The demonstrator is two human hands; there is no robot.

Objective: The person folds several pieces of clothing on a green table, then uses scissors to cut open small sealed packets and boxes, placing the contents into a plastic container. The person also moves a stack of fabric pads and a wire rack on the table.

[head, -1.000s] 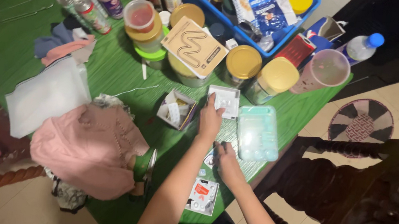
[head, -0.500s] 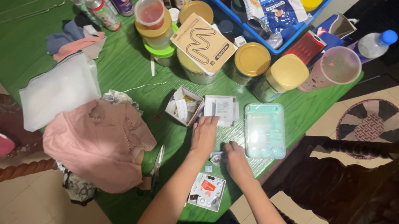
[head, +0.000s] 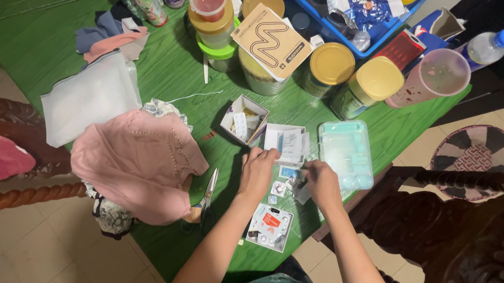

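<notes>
While both forearms reach up from six o'clock, the green bench [head: 50, 25] fills most of the view, running from nine o'clock across to three. At its twelve o'clock edge sits a blue plastic bin [head: 374, 37] packed with bags and jars. A pink garment [head: 139, 161] lies crumpled at eight o'clock, with a white padded pouch [head: 89, 97] touching its upper left edge. In front of the bin stands a row of yellow-lidded tins [head: 332, 64], one of them topped by a tan card [head: 271, 41] with a zigzag mark. A clear cup [head: 434, 79] stands at two o'clock beside the tins. Just right of centre lies a pale teal plastic case [head: 346, 154], flat on the bench, and beside it at its nine o'clock a white folded leaflet [head: 285, 141], then a small open cardboard box [head: 243, 120]. Scissors [head: 208, 191] lie at the garment's right edge, near the left forearm.

The left hand [head: 257, 172] rests knuckles-up at the centre, fingers curled down onto the bench just below the leaflet. The right hand [head: 322, 182] sits near it at its three o'clock, fingers bent, the two apart. Between them lie small paper scraps [head: 289, 182]; whether either hand pinches one, I cannot tell. A small white blister card [head: 270, 226] lies at six o'clock, between the forearms.
</notes>
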